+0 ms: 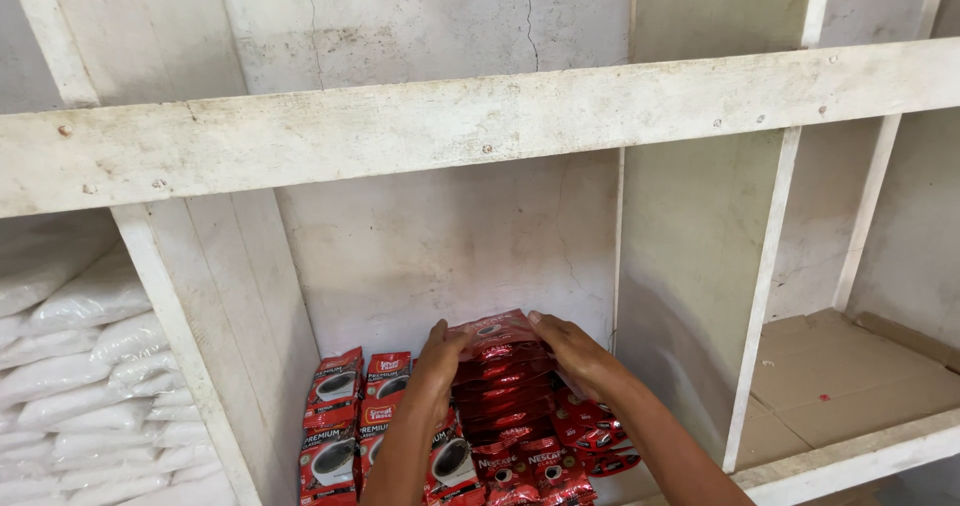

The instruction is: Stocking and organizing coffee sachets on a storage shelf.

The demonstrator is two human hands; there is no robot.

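Fingers of left hand (437,364) and right hand (575,354) grip the red sachet stack (500,376) between them.

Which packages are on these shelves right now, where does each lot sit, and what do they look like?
Stack of red sachets: middle compartment, flat glossy red packets piled up, held between left hand and right hand.
Red pouches with a dark cup picture: left of the stack, standing in rows, red, black and white.
Loose red sachets: lower right of the stack, lying tilted.
Clear bags of white contents: left compartment, plump, stacked.
Flat brown cardboard: right compartment floor.
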